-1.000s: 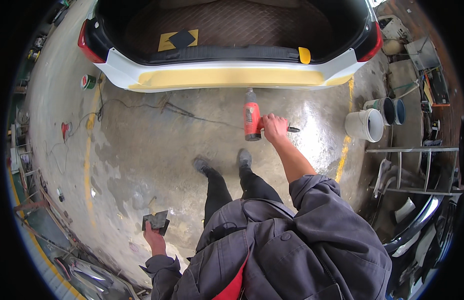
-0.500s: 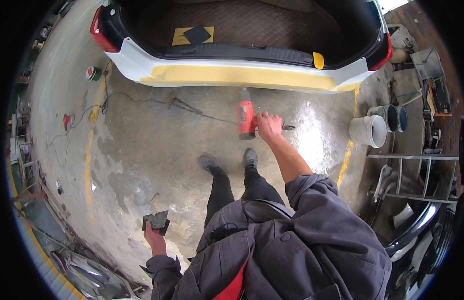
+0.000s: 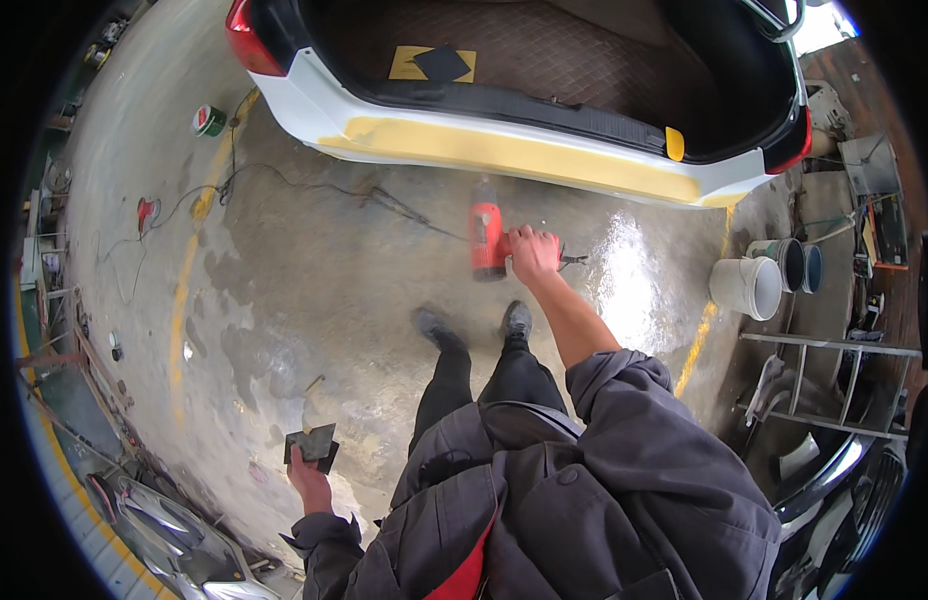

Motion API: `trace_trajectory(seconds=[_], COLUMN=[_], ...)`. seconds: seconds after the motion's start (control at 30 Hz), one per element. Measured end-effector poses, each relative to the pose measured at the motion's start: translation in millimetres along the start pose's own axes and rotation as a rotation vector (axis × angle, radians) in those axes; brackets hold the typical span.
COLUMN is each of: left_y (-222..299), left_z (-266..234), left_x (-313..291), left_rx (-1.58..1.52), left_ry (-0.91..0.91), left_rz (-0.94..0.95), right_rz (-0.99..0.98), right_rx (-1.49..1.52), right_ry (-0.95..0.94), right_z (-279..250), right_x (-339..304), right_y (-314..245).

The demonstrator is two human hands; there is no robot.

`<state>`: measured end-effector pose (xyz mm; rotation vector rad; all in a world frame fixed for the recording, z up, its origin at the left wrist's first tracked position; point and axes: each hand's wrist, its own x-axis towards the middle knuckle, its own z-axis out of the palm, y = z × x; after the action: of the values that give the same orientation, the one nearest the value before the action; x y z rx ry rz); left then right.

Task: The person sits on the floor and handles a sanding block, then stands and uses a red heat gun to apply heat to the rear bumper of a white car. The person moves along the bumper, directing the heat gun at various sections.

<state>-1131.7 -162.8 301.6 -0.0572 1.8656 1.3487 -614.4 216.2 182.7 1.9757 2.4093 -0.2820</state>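
Observation:
My right hand [image 3: 536, 254] is closed around the handle of a red heat gun [image 3: 487, 240], its nozzle toward the car's rear bumper [image 3: 314, 115]. A wide band of yellow filler [image 3: 524, 160] runs along that white bumper, apart from the nozzle. Low on the left, my left hand [image 3: 309, 482] grips thin dark flat plates [image 3: 316, 441] that look like putty spreaders. Dried pale material shows on them. In the open boot, a dark square sheet [image 3: 442, 64] overlaps a yellow card [image 3: 405, 64]. A yellow spreader [image 3: 674, 143] stands on the sill.
A dark cable [image 3: 394, 205] trails over the concrete floor toward the heat gun. Further left are a green tub [image 3: 209, 121] and a red corded tool [image 3: 147, 214]. Several buckets [image 3: 746, 288] stand at right, above a metal frame [image 3: 799, 375] and loose car parts [image 3: 844, 470].
The view has turned, so the car now sits further right and slants down to the right. My right hand and the heat gun have shifted slightly left in view. Both hands keep their holds.

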Motion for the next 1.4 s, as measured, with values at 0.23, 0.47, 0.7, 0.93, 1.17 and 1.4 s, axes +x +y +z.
trace_trajectory(seconds=[0.23,0.47,0.7,0.93,1.17,1.4], left_y=[8.9,18.3,32.2,43.5,42.4,42.2], left_z=[-13.2,-30.3,-35.3,-36.8,-48.4,-56.8], left_x=[5.9,20.9,24.9,29.0,40.5,44.7], left_rx=[-0.008,-0.014,-0.025,0.009,-0.011,-0.032], left_ry=[-0.023,0.008,0.023,0.068,0.101,0.109], left_rz=[0.024,0.025,0.032,0.011,-0.028,-0.022], right_rz=[-0.027,-0.006,-0.026,-0.071,-0.058,-0.069], right_rx=[-0.002,0.036,0.064,0.076,0.138,0.114], right_ry=[-0.016,-0.064,-0.050,-0.001,-0.020,-0.051], right_z=[7.2,8.6,13.8,18.5,22.8,17.8], right_x=[18.6,40.5,61.7,79.4,100.3,117.2], right_y=[-32.5,-69.0,-101.0,-128.0,-155.5,-186.5])
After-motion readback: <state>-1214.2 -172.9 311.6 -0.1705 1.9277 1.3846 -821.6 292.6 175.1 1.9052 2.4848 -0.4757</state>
